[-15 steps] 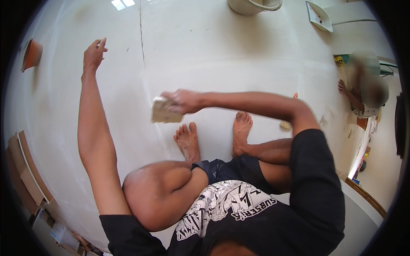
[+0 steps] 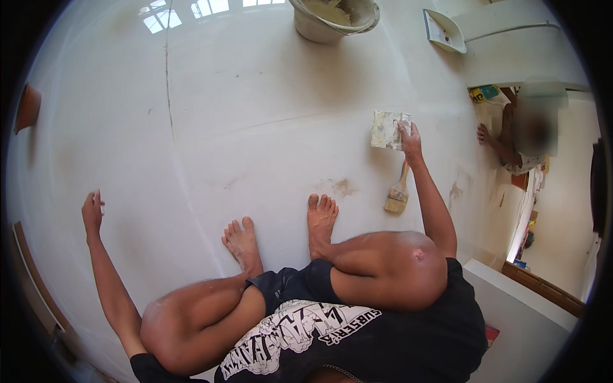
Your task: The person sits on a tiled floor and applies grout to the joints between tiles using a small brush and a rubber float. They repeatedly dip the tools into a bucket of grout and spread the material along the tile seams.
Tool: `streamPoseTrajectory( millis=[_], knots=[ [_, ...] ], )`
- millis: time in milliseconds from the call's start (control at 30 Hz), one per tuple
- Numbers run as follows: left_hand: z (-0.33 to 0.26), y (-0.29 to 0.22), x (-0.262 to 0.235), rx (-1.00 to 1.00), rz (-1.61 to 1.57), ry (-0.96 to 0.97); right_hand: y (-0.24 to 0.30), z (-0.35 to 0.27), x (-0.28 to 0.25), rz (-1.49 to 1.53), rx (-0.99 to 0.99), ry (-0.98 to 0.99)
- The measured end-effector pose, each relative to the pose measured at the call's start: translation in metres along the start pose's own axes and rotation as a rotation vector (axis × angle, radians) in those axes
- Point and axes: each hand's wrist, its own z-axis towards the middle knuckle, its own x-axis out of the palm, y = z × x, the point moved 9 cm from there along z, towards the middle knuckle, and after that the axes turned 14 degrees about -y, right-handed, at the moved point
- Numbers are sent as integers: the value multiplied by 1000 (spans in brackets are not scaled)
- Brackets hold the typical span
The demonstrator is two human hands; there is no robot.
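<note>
My right hand [image 2: 412, 142] grips a square, flat putty scraper [image 2: 385, 130], its pale face smeared with dried filler. The scraper is out in front of me on the right, over the floor; whether it touches the floor I cannot tell. Just nearer than that hand, a paint brush [image 2: 396, 196] with a wooden handle and whitish bristles lies on the pale floor [image 2: 255, 159]. My left hand [image 2: 93, 210] is out to the left with nothing in it, its fingers loosely apart. My bare feet [image 2: 324, 217] stand between the two hands.
A grey bucket [image 2: 322, 33] with pale filler inside stands at the far side. Right of it lies a white dustpan [image 2: 444, 32]. An orange-brown container [image 2: 27, 110] sits at the far left. At the right, another person [image 2: 511, 143] is low near the floor. Boards [image 2: 35, 281] are at the left edge.
My right hand has swung the scraper from in front of my feet out to the right. The left hand is lower in view, and the brush shows fully. The whole view has shifted.
</note>
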Motion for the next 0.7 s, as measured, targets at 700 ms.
streamPoseTrajectory(
  millis=[700],
  knots=[
    [-29, -15, -35, 153, 172, -128, 6, 16, 47, -235, -275, 76]
  ],
)
